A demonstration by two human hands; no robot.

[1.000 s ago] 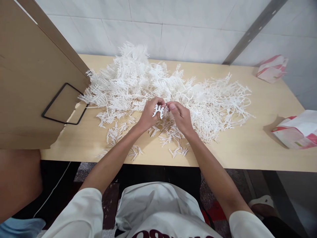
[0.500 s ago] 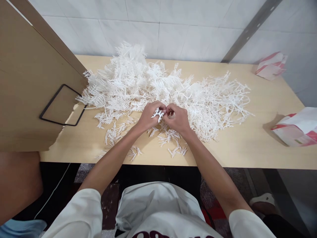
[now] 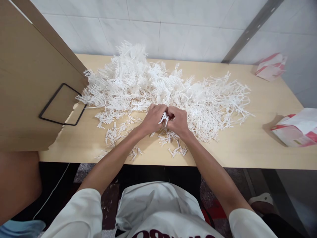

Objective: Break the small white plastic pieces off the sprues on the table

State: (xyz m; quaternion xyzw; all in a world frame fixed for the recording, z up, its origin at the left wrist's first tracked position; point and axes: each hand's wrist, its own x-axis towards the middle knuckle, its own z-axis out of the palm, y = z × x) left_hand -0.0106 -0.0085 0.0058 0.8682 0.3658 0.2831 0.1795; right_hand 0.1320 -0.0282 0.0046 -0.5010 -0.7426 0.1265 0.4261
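My left hand (image 3: pixel 155 119) is closed around a small white branched plastic piece (image 3: pixel 163 117), whose prongs stick out between the two hands. Pressed against it from the right, my right hand (image 3: pixel 177 121) has its fingers curled into a loop and pinches at the same piece. The fingertips of both hands are partly hidden. Just beyond them spreads a large heap of white branched plastic pieces (image 3: pixel 133 76). Smaller clusters of the same pieces (image 3: pixel 114 134) lie on the table nearer to me, some beneath my hands.
A brown cardboard box (image 3: pixel 29 82) stands at the left, beside a black rectangular wire frame (image 3: pixel 56 123). Two red-and-white paper bags, one nearer (image 3: pixel 297 127) and one farther (image 3: pixel 271 67), stand at the right of the wooden table (image 3: pixel 247 145). A tiled wall rises behind. Another person's limb (image 3: pixel 19 185) shows at lower left.
My left hand has turned over so its back now faces up and covers more of the white piece. Both hands have shifted slightly and stay together.
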